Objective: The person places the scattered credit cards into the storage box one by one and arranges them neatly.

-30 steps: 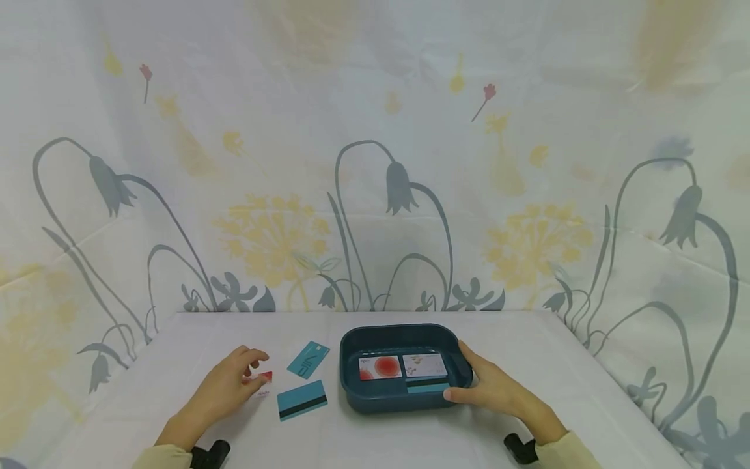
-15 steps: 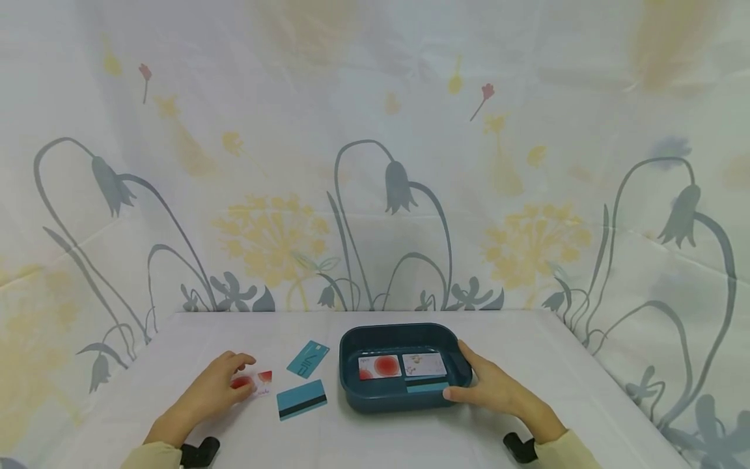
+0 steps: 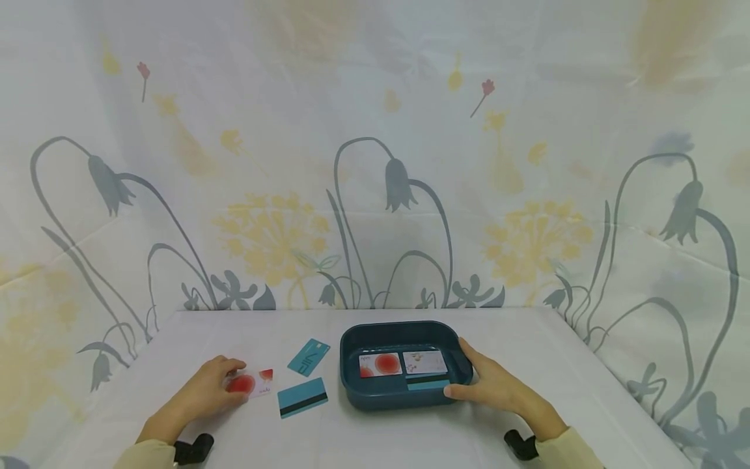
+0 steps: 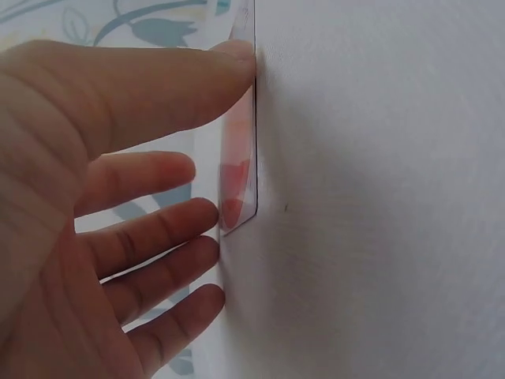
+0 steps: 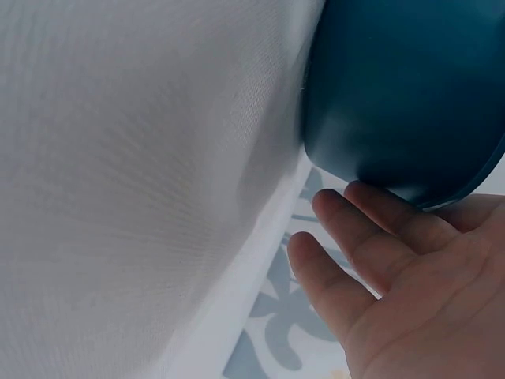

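My left hand [image 3: 208,391] reaches over the left end of a red-and-white card [image 3: 259,383] that lies on the table. Its thumb touches the card [image 4: 237,146] edge in the left wrist view, the other fingers spread loosely beside it. My right hand [image 3: 498,385] holds the right end of a dark teal plastic box [image 3: 381,405], thumb along the near rim and forefinger along the side; its lower fingers extend under the box wall [image 5: 402,95] in the right wrist view. Inside the box are a red-dotted card [image 3: 380,365], a white flowered card [image 3: 424,362] and a blue striped card [image 3: 427,382].
Between the left hand and the box lie a blue VIP card [image 3: 308,357] and a blue card with a black stripe [image 3: 303,398]. A white cloth [image 3: 375,443] covers the table, and a flower-printed curtain [image 3: 363,163] hangs behind it.
My left hand has slid left and slightly toward me across the red-and-white card, uncovering more of it; the card has stayed in place. The right hand and the box have not moved.
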### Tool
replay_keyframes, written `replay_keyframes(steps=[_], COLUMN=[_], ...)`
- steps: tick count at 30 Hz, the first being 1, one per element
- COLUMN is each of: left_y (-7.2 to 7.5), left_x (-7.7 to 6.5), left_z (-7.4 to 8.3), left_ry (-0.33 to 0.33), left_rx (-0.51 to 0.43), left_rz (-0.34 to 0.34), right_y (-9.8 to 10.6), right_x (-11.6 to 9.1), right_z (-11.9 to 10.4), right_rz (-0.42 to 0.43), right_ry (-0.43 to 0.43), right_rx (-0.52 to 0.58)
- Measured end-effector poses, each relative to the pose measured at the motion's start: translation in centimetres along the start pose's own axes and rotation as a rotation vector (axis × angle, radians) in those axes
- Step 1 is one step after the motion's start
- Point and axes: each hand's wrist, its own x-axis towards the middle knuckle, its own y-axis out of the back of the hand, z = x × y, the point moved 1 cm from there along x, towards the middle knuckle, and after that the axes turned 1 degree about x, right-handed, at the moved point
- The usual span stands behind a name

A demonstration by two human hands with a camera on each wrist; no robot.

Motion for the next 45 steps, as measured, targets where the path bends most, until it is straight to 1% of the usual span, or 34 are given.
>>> replay_keyframes(steps=[7,11,17,20,24,33,38,42,45], left_y=[0.12,0.1,0.14,0.12,0.1,-0.09,-0.08,-0.01,0.0], left_x=[-0.09,-0.01,0.1,0.1,0.09,0.31,0.3,0.27,0.32], left_z=[-0.37,-0.55,-0.54,-0.52,-0.49,-0.47,-0.31,-0.16,-0.09], left_ry=[0.051,0.062,0.037,0.01,0.003,0.069,0.076,0.073,0.083], left_rx=[0.017,0.018,0.013,0.015,0.012,-0.003,-0.013,-0.042,-0.056], left_rz=[-0.041,-0.051,-0.044,-0.04,-0.041,-0.055,-0.049,-0.048,-0.051], right_y=[-0.11,-0.07,0.07,0.07,-0.01,-0.04,-0.02,0.0,0.0], right_x=[-0.02,-0.05,-0.08,-0.05,-0.06,-0.1,-0.08,-0.11,-0.13], right_z=[0.03,0.01,-0.05,0.04,0.11,0.09,0.1,0.07,0.03], right_rz=[-0.007,-0.007,0.0,0.005,0.003,0.004,0.004,0.002,0.0], right_ry=[-0.008,-0.005,0.005,0.011,0.012,0.014,0.015,0.014,0.012], right_rx=[0.004,0.002,-0.01,-0.013,-0.015,-0.004,-0.007,-0.004,-0.003])
